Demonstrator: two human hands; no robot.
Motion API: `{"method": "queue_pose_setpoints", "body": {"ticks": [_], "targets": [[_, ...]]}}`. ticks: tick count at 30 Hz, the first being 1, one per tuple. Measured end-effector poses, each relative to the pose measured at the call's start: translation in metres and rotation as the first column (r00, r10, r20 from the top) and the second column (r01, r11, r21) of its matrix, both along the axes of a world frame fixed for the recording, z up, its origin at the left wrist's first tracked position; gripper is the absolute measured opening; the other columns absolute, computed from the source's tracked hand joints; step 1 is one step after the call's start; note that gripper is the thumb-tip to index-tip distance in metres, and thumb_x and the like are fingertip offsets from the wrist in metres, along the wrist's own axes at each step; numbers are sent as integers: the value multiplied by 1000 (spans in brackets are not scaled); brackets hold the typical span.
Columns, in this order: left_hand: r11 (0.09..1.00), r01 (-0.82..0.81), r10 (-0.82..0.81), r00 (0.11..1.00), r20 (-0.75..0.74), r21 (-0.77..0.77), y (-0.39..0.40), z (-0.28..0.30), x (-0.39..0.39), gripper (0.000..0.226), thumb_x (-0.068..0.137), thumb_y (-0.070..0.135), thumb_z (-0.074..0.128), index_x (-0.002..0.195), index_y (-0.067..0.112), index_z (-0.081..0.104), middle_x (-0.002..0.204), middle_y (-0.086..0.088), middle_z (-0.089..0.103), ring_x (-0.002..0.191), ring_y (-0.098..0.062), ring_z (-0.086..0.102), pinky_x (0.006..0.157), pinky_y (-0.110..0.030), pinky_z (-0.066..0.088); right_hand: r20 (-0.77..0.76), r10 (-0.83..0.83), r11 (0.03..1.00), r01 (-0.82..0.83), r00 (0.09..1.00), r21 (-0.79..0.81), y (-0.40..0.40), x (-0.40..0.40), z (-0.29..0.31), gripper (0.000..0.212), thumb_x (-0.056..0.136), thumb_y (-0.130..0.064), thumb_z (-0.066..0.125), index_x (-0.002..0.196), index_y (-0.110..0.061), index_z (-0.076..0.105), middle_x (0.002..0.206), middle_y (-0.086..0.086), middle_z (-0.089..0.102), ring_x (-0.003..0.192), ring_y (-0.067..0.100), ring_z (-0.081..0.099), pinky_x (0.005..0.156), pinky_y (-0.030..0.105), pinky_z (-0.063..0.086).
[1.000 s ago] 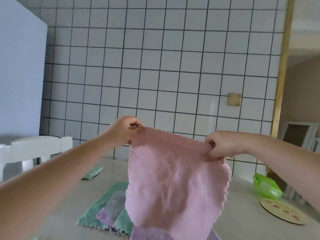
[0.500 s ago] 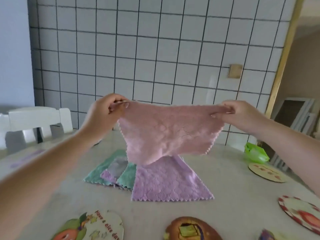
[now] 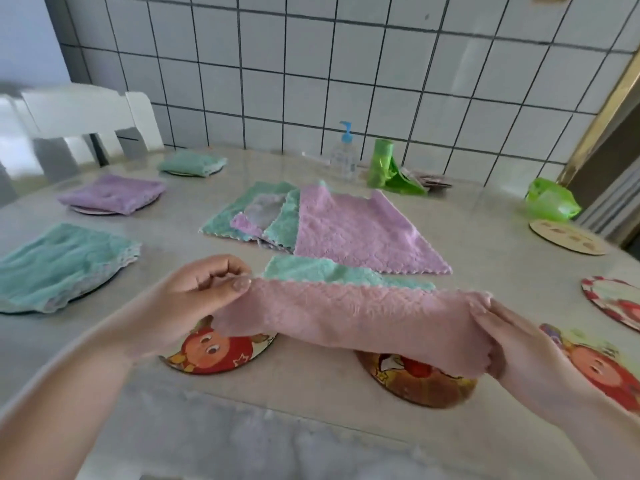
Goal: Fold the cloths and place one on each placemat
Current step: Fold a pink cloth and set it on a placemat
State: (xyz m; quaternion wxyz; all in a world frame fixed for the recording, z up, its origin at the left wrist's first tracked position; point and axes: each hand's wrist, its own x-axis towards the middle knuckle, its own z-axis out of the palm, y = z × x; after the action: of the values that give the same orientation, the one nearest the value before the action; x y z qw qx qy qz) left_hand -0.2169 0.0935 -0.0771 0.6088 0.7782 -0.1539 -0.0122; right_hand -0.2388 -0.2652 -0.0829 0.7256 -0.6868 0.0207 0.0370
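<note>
Hands are holding a pink cloth (image 3: 349, 317) stretched between them in the head view, above the near part of the table (image 3: 311, 403). The left hand (image 3: 194, 299) is pinching the cloth's upper left edge between thumb and curled fingers, and the right hand (image 3: 519, 344) is gripping its right end with fingers wrapped round the gathered corner. The cloth's scalloped top edge is running level from one set of fingers to the other, and its lower part is sagging toward the person.

Below the left fingers a round cartoon placemat (image 3: 221, 351) is lying partly hidden by the cloth; below the right fingers a brown placemat (image 3: 426, 386) is showing half out from under it. Just right of the right hand a third bare placemat (image 3: 599, 368) is lying, with a red-rimmed placemat (image 3: 613, 303) beyond it and a pale placemat (image 3: 568, 237) farther off. Bare tabletop is lying open between the two near placemats and toward the person.

Just beyond the fingers a teal cloth (image 3: 332, 271) is lying flat, and past it a loose pile of unfolded cloths (image 3: 346, 230) is spreading over the table's middle. Far left of the left fingers, a folded teal cloth (image 3: 59, 268), a folded purple cloth (image 3: 110, 195) and a small folded green cloth (image 3: 190, 164) are each resting on a placemat. At the tiled wall (image 3: 311, 64) a pump bottle (image 3: 343, 154), a green roll (image 3: 384, 168) and a green bag (image 3: 550, 199) are standing; a white chair (image 3: 83, 116) is at the far left.
</note>
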Motion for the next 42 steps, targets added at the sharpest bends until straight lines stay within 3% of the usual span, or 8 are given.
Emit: {"method": "queue_pose_setpoints", "body": {"ticks": [5, 8, 13, 17, 21, 28, 35, 42], "targets": [[995, 101, -103, 978, -184, -20, 7, -9, -10, 61, 47, 67, 78, 78, 16, 62, 67, -4, 51, 58, -16, 40, 44, -20, 25, -179, 23, 1000, -23, 984, 6, -1, -16, -2, 36, 67, -36, 65, 96, -16, 72, 100, 3, 73, 89, 14, 70, 65, 29, 58], [990, 138, -137, 968, -212, -12, 5, -8, -10, 58, 50, 64, 76, 76, 15, 62, 63, -2, 56, 51, -8, 45, 40, -15, 32, -240, 26, 997, -43, 971, -65, -3, -19, -1, 29, 74, -28, 56, 95, -16, 72, 97, 5, 74, 86, 16, 71, 67, 29, 58], [948, 23, -11, 999, -41, 316, 0, -23, 19, 21, 77, 53, 56, 90, 37, 62, 73, -8, 59, 68, -14, 46, 59, -27, 33, -184, -40, 926, -33, 982, -376, -3, -6, -4, 18, 89, -22, 55, 90, -10, 68, 71, 13, 67, 64, 17, 60, 54, 27, 49], [899, -48, 26, 998, 57, 434, -5, -33, 45, 9, 84, 44, 59, 93, 42, 59, 81, -22, 65, 63, -24, 54, 63, -35, 40, 62, -67, 761, 91, 996, -642, -8, 23, -13, 30, 87, -27, 59, 78, 1, 54, 61, 6, 45, 58, 17, 42, 57, 33, 32], [873, -126, 57, 986, 158, 470, -12, -34, 68, 16, 89, 20, 60, 88, 36, 59, 77, 3, 67, 55, 3, 54, 56, -18, 39, 171, -39, 644, 155, 985, -749, -10, 51, -25, 35, 87, -29, 60, 76, 2, 49, 58, 4, 41, 54, 15, 36, 54, 30, 26], [834, -174, 119, 983, 138, 524, -15, -37, 90, 5, 85, 27, 65, 87, 29, 61, 90, 10, 65, 88, -3, 60, 76, -24, 48, 182, -52, 643, 172, 982, -746, -10, 74, -31, 34, 85, -27, 64, 61, -13, 44, 54, 0, 39, 52, 14, 33, 54, 31, 23], [694, -222, 73, 968, 239, 686, -11, -37, 93, 8, 82, 37, 65, 85, 29, 64, 85, 16, 53, 76, 3, 49, 60, -11, 32, 182, -59, 560, 183, 982, -808, -11, 79, -36, 6, 81, -25, 68, 80, -22, 63, 73, -4, 67, 56, 13, 57, 53, 26, 37], [738, -168, 56, 980, 189, 653, -13, -33, 92, 7, 81, 29, 69, 84, 33, 64, 83, 21, 58, 76, 8, 53, 60, -6, 36, 183, -90, 616, 199, 979, -762, -9, 80, -37, 14, 78, -16, 71, 77, -29, 65, 69, 2, 68, 56, 16, 53, 53, 29, 36]]}}
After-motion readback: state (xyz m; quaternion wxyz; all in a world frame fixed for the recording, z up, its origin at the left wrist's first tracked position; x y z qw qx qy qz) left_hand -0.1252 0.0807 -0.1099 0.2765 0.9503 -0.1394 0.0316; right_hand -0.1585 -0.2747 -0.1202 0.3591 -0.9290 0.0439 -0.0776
